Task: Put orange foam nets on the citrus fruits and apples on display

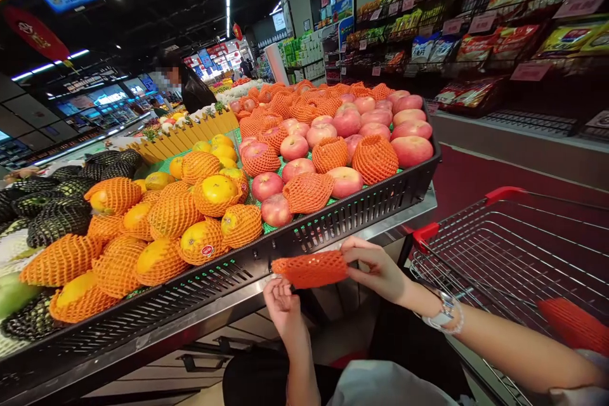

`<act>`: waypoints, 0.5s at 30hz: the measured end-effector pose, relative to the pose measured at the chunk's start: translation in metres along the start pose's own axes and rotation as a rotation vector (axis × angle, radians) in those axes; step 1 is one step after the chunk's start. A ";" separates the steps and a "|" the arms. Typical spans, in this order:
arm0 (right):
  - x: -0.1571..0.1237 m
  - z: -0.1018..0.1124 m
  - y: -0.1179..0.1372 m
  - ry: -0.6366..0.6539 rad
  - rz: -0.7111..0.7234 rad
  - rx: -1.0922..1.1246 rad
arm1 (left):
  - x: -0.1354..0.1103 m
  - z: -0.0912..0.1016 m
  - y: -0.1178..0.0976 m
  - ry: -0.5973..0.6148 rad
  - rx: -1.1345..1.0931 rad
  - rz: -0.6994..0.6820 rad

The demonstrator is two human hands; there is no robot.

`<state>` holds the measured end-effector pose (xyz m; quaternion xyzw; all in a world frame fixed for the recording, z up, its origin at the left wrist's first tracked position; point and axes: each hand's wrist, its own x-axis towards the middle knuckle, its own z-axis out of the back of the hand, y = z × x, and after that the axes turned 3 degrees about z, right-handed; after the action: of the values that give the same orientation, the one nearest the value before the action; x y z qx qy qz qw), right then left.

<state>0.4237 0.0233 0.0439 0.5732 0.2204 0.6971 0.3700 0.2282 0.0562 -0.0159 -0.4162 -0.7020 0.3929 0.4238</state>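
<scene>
Both my hands hold one empty orange foam net sleeve (311,268) just in front of the black produce crate rim (333,222). My left hand (284,307) pinches the sleeve's left end from below. My right hand (378,269), with a watch on the wrist, grips its right end. Behind the rim lie pink-red apples (345,181), some bare and some in orange nets, and yellow-orange fruit in nets (204,241) to the left.
A wire shopping cart (514,254) with red corners stands at my right; another orange net (573,323) lies in it. Dark green netted fruit (52,216) is at far left. A person in black (190,85) stands behind the display. Snack shelves (476,32) line the right.
</scene>
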 end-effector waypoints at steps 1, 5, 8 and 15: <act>-0.001 0.000 0.000 0.023 -0.001 0.033 | -0.002 0.000 0.002 0.024 0.010 0.047; -0.003 -0.004 -0.001 0.031 -0.019 0.018 | -0.008 0.001 -0.002 0.020 0.119 0.129; -0.006 -0.003 -0.001 0.008 -0.042 -0.084 | -0.008 0.002 -0.008 0.099 0.204 0.166; -0.004 0.012 -0.009 0.186 -0.092 0.144 | -0.012 0.023 0.010 0.317 0.204 0.191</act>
<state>0.4376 0.0245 0.0371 0.5206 0.3295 0.7117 0.3374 0.2133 0.0444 -0.0354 -0.4923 -0.5407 0.4298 0.5296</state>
